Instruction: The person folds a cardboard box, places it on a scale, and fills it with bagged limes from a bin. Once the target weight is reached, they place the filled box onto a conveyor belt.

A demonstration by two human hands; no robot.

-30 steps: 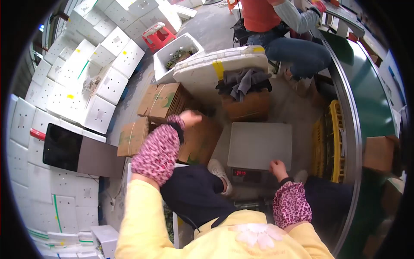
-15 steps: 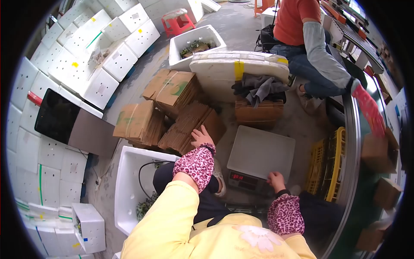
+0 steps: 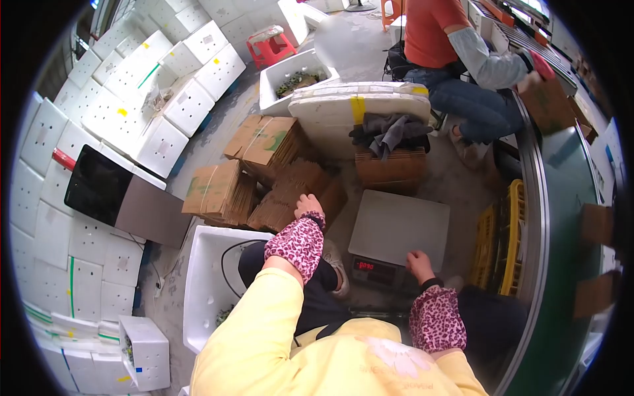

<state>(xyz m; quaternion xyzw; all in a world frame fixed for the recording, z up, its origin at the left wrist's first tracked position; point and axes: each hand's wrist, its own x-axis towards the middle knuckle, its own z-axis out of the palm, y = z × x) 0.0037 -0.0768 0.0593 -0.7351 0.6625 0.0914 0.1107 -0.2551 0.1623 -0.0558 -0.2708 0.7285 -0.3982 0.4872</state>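
My left hand (image 3: 308, 205) is at the right part of a stack of flattened cardboard boxes (image 3: 285, 197), its fingers drawn together; whether they pinch a sheet I cannot make out. By the front edge of the platform scale (image 3: 400, 224), to the right of its red-lit display (image 3: 365, 266), is my right hand (image 3: 419, 265). Its fingers are curled in, and nothing shows in them. The scale's plate is bare. Behind the left hand stand two tied bundles of flat cardboard, a rear bundle (image 3: 261, 140) and a left bundle (image 3: 215, 187).
A white foam box (image 3: 198, 290) with greenery stands left of my legs. Dark gloves (image 3: 386, 133) lie on a cardboard stack (image 3: 391, 170). Yellow crates (image 3: 512, 237) stand right, beside a green conveyor (image 3: 568, 198). A co-worker (image 3: 432, 39) in pink gloves handles a cardboard box (image 3: 545, 105).
My left hand's fingers have gone from spread on the cardboard to drawn together. My right hand has shifted slightly up. The co-worker's gloved hand has moved back to a box. The display digits differ.
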